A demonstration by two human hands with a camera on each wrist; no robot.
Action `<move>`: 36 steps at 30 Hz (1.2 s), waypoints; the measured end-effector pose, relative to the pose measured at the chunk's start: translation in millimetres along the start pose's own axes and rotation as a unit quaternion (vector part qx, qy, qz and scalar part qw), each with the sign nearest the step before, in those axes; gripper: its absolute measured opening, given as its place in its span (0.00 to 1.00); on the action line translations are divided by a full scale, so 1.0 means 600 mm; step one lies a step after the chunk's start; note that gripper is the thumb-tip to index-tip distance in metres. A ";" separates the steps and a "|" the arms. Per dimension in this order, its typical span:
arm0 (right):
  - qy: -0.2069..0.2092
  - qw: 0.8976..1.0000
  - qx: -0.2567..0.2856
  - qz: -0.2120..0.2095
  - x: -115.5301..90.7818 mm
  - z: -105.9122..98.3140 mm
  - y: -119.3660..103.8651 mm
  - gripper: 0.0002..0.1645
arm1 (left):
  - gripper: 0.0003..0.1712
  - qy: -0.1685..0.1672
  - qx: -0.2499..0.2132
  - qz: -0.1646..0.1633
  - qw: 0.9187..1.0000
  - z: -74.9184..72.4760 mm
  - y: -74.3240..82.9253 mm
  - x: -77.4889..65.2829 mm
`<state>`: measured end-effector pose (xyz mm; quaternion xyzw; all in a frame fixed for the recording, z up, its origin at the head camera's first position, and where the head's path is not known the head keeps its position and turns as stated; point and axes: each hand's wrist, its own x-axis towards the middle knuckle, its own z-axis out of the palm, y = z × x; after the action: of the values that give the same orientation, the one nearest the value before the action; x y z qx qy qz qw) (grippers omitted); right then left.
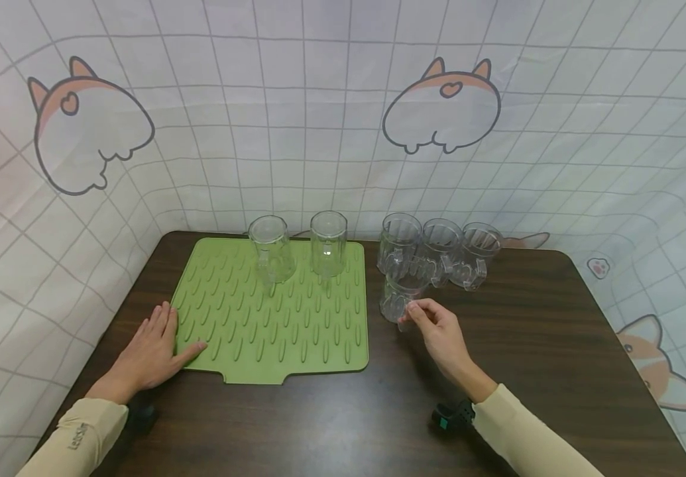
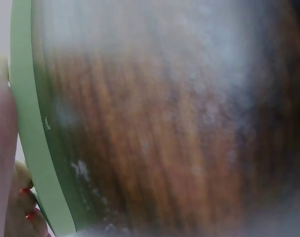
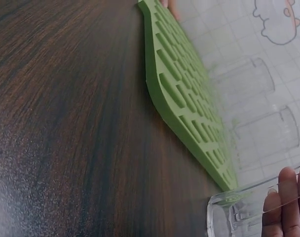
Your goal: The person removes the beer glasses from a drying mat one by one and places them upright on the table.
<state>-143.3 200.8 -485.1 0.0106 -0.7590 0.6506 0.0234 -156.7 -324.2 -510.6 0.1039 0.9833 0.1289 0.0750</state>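
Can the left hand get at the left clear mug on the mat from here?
Probably yes: the left hand rests at the left edge of the ridged green mat, and only bare mat shows between it and the left clear mug.

Pale yellow sleeves [image 1: 521, 430] — dark lettering [image 1: 77, 436] on one — black wrist device [image 1: 453, 416].

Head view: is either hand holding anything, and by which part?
The right hand pinches the front clear mug, apparently by its handle; the left hand holds nothing, resting at the edge of the green mat.
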 end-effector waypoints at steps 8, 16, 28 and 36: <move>0.007 0.999 -0.027 0.018 0.002 -0.001 0.000 0.23 | 0.65 0.001 -0.002 -0.001 1.000 0.003 0.003 -0.003; 0.069 0.997 -0.020 0.028 -0.001 -0.007 -0.007 0.26 | 0.65 -0.001 -0.003 -0.002 1.000 0.007 -0.001 -0.006; 0.124 0.985 0.067 -0.095 0.010 -0.034 -0.053 0.26 | 0.65 0.000 -0.002 -0.001 1.000 0.004 0.000 -0.007; 0.092 0.981 0.073 -0.152 0.016 -0.026 -0.099 0.24 | 0.64 0.002 0.002 0.006 1.000 -0.002 0.007 -0.003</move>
<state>-149.7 207.1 -423.9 0.0678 -0.6936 0.6914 0.1905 -154.6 -320.9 -508.0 0.1093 0.9831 0.1278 0.0724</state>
